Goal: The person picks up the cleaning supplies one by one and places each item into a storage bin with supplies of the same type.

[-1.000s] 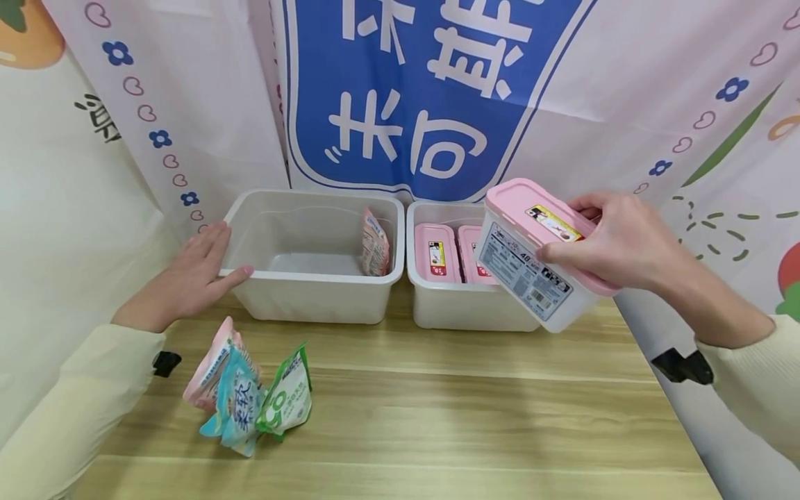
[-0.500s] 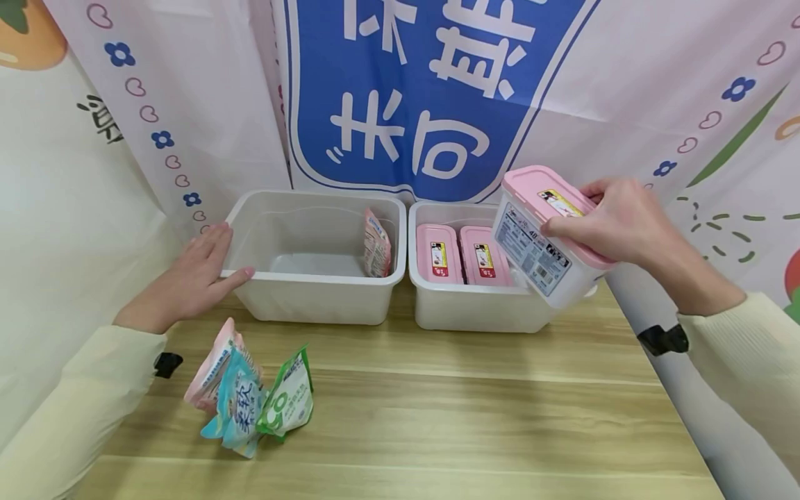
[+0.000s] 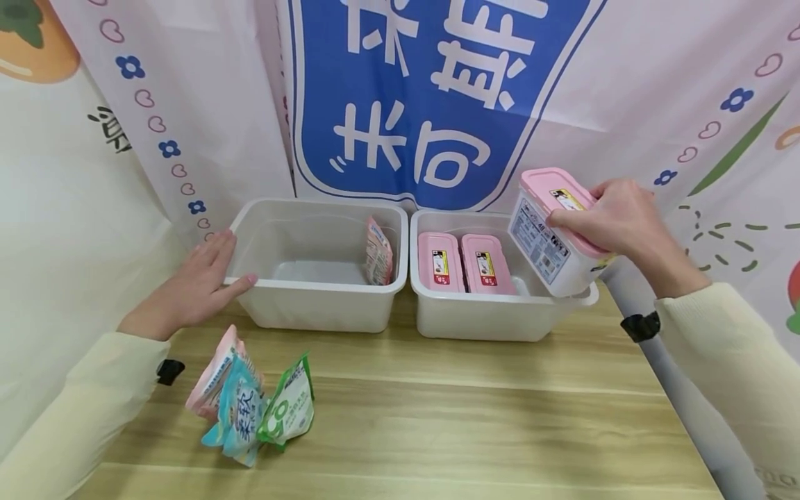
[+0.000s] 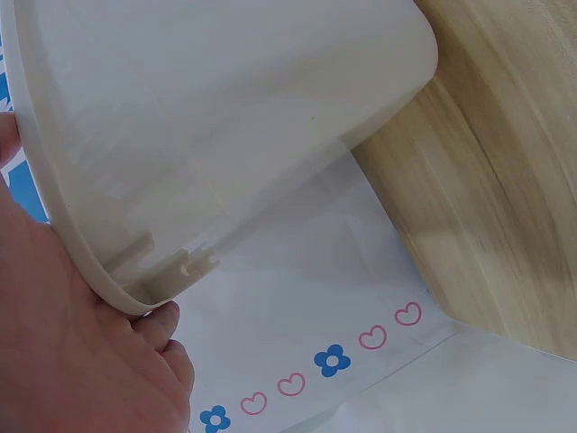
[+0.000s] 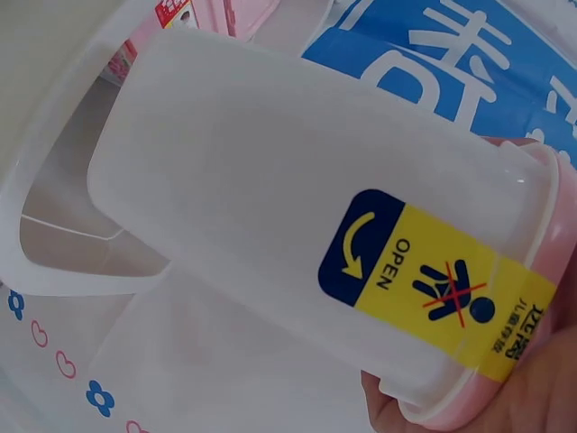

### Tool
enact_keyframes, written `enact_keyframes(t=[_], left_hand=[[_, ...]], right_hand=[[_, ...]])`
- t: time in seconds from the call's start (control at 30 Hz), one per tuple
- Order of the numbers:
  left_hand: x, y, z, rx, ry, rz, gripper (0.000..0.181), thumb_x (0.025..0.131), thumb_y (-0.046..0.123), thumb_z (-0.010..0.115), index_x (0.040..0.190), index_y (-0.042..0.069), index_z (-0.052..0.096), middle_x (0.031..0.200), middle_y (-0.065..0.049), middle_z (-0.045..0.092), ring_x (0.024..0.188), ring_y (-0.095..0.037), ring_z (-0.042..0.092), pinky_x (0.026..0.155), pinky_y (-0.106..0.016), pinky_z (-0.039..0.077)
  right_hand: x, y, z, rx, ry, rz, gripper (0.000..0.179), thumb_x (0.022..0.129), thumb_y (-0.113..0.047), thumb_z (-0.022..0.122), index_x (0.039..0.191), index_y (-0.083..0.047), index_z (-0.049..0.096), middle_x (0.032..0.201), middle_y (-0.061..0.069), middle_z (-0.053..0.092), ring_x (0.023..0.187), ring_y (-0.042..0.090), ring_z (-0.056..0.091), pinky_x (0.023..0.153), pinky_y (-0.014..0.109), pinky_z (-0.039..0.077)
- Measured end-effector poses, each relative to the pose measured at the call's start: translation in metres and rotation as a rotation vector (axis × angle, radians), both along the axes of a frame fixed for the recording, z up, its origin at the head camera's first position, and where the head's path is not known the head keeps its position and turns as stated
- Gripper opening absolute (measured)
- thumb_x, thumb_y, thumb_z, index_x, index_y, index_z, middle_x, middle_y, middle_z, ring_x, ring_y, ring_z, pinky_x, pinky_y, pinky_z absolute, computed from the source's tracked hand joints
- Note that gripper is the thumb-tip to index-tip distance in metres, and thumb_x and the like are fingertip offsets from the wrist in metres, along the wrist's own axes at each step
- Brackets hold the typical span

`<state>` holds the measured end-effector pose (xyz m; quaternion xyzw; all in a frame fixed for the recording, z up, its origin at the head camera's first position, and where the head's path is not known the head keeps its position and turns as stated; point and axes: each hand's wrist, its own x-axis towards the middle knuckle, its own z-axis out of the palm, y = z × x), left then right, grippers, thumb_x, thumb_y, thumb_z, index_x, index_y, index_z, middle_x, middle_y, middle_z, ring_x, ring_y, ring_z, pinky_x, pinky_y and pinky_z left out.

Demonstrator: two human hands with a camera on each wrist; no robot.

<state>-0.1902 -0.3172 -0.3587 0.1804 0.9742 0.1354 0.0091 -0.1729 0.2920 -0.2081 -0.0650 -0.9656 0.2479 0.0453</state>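
My right hand [image 3: 625, 217] grips a white plastic tub with a pink lid [image 3: 553, 229] by its lid edges. The tub is tilted, over the right end of the right grey bin [image 3: 494, 316]. In the right wrist view, the held tub shows a yellow "OPEN" sticker [image 5: 442, 284]. Two tubs with pink lids [image 3: 440, 264] stand side by side in that bin's left part. My left hand [image 3: 190, 281] rests on the left bin's [image 3: 319, 305] left rim, fingers fairly straight along it, thumb at the front edge. A pink pouch [image 3: 378, 253] stands inside that bin's right end.
On the wooden table [image 3: 437, 417], at the front left, stand a pink pouch [image 3: 219, 375], a blue pouch [image 3: 240, 413] and a green-and-white pouch [image 3: 290, 403]. A printed cloth [image 3: 387, 104] hangs directly behind the bins.
My right hand has carried the tub to the right, its lower end now by the right bin's opening; the second tub there has come into view. My left hand stays on the rim.
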Motion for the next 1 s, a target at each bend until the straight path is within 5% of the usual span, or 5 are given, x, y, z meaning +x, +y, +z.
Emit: enact_keyframes(t=[0.47, 1.0], left_hand=[[0.0, 0.003, 0.0, 0.019, -0.023, 0.028, 0.098, 0.108, 0.058, 0.044, 0.166, -0.005, -0.005, 0.176, -0.027, -0.008, 0.163, -0.05, -0.002, 0.131, -0.069, 0.005], [0.002, 0.002, 0.001, 0.002, -0.039, 0.028, 0.098, 0.109, 0.057, 0.042, 0.166, -0.005, -0.006, 0.176, -0.027, -0.009, 0.164, -0.05, -0.003, 0.134, -0.061, -0.003]], right_hand=[[-0.022, 0.009, -0.03, -0.047, 0.01, -0.087, 0.076, 0.084, -0.058, 0.082, 0.12, 0.006, 0.062, 0.099, 0.025, 0.074, 0.061, 0.023, 0.074, 0.054, 0.035, 0.061], [-0.032, 0.011, -0.067, -0.096, -0.019, -0.122, 0.064, 0.083, -0.051, 0.083, 0.108, 0.004, 0.066, 0.081, 0.016, 0.074, 0.058, 0.021, 0.072, 0.052, 0.036, 0.06]])
